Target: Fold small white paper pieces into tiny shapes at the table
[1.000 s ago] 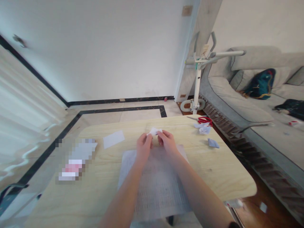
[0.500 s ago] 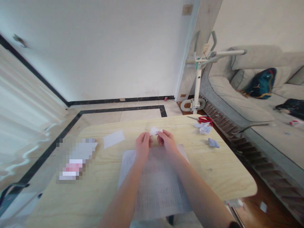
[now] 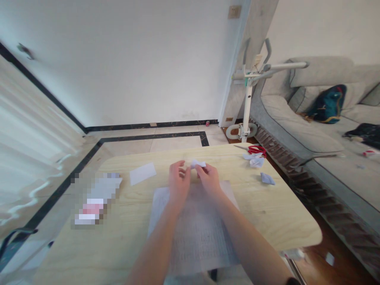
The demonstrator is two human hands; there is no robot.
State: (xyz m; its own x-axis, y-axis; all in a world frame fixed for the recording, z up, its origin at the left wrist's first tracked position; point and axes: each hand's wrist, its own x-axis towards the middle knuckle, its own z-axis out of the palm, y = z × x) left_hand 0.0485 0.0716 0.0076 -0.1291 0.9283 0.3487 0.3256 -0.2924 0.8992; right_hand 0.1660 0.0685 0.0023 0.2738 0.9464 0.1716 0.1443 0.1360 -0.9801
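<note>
Small white paper (image 3: 198,163), one piece, apparently folded: in the head view we are finding it just beyond the far edge of the printed sheet (image 3: 202,233), over the wooden table (image 3: 276,217). Right hand (image 3: 209,176), one: its thumb and fingers are pinching the paper at its near right part. Left hand (image 3: 179,180), one: its fingers are standing raised and parted, the thumb lying close to the paper's left corner; whether it is touching, we are not managing to tell. Risks, in our judgement: with the right hand alone bearing it, the paper could be twisting or slipping; a slack pinch could be letting a crease spring open; left fingers closing askew could be bending a corner. Changes against the frame half a second ago: the left fingers are now parting rather than gripping, and the paper is sitting slightly further right. Unchanged: the flat white slip (image 3: 143,173) is lying to the left, the red-handled scissors (image 3: 257,150) and folded piece (image 3: 267,179) to the right.
</note>
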